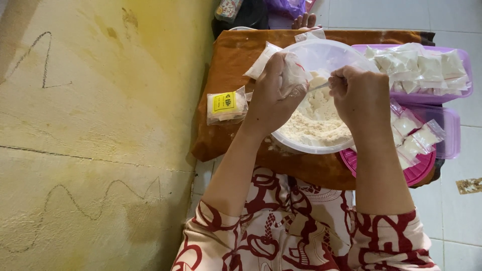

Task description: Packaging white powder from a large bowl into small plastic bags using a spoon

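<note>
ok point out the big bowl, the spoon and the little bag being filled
big bowl [321, 50]: head view, bare far inner wall.
spoon [319, 86]: head view, metal handle between the hands.
little bag [293, 75]: head view, clear plastic above the left hand [271, 98] fingers.
</note>
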